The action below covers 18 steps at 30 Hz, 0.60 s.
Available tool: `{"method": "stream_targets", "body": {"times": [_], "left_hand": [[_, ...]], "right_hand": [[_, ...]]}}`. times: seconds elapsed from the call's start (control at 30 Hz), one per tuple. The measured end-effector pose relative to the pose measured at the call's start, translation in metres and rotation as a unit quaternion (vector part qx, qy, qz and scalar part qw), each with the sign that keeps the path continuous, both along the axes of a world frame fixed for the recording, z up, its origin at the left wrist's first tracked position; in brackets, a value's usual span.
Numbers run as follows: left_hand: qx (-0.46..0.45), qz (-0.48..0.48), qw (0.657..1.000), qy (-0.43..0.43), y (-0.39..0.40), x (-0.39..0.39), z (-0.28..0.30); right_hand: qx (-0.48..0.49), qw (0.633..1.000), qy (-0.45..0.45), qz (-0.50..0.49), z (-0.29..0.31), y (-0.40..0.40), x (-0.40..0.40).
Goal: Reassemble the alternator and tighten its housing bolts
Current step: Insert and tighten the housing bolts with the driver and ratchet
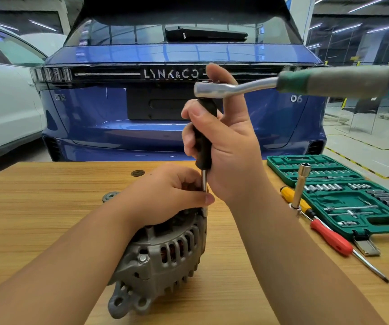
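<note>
head view: left hand (165, 195) hides alternator (163, 254) top (bolt unseen).

Bright, even light falls from ceiling strip lamps (41, 25), mirrored as streaks in the car's rear window (141, 31). Shadows under the fingers (190, 127) are faint and soft. The ratchet handle (334, 82) beyond the fingertips is smeared with blur. Straight lines bow toward the frame's edges; background detail looks soft.

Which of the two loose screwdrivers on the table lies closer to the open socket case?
The yellow-handled screwdriver; its handle lies right beside the green socket case, while the red-handled screwdriver lies farther out toward the table's front.
</note>
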<state>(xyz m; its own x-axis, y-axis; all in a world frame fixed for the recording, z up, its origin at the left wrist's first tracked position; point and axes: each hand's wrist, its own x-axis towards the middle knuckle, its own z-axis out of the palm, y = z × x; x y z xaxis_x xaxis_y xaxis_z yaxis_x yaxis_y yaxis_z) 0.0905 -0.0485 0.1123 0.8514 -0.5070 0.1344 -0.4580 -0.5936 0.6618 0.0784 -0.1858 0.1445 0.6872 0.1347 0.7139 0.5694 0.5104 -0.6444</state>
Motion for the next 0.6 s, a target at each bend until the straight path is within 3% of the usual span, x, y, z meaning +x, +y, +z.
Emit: {"method": "stream_targets", "body": {"times": [0.1,0.27,0.4,0.47,0.6], "left_hand": [[0.008,0.002,1.000,-0.008,0.000,-0.001,0.000],[0.003,0.006,1.000,-0.013,0.000,-0.001,0.000],[-0.004,0.003,1.000,-0.016,-0.001,-0.001,0.000],[-0.004,0.002,1.000,-0.016,-0.001,0.000,0.000],[0.026,-0.003,0.999,-0.027,-0.003,-0.001,0.001]], "right_hand": [[0.006,1.000,0.014,0.014,0.001,-0.001,0.000],[0.038,0.989,0.049,0.135,0.001,-0.010,0.002],[0.029,0.986,0.082,0.144,0.003,-0.012,0.003],[0.026,0.987,0.096,0.123,0.006,-0.011,0.001],[0.006,0.992,0.110,-0.061,0.009,-0.011,0.000]]}}
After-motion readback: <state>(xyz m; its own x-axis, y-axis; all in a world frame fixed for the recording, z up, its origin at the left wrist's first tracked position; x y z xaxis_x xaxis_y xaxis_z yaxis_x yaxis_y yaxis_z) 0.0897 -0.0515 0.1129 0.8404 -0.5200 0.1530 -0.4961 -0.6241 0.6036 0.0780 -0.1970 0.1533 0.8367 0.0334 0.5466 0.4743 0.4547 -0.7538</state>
